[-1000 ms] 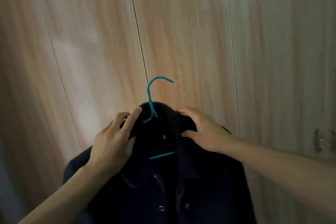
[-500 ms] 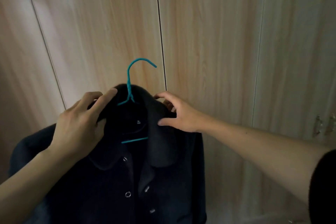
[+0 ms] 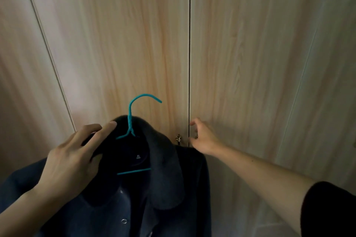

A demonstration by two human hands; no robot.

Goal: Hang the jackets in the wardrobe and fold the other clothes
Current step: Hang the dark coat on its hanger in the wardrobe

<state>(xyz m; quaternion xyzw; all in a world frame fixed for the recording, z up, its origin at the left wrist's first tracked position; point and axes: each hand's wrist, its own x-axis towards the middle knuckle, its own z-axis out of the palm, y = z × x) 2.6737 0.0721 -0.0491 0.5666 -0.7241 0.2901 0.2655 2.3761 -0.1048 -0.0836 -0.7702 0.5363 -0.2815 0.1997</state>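
Note:
A dark navy jacket (image 3: 165,175) with snap buttons hangs on a teal hanger (image 3: 133,119), held up in front of closed wooden wardrobe doors (image 3: 134,44). My left hand (image 3: 75,159) grips the jacket at the left of its collar. My right hand (image 3: 202,138) is off the jacket, fingers spread, at the gap between two doors, its fingertips by the small metal handle of the right door (image 3: 196,137). The matching handle of the left door (image 3: 178,138) shows just above the jacket's shoulder.
Light wood-grain wardrobe doors fill the whole view, all shut, with dark seams between them. Another small handle (image 3: 354,143) shows at the far right edge.
My right hand let go of the jacket collar and moved right to the door handles. The jacket now hangs from my left hand alone, and the view shifted right.

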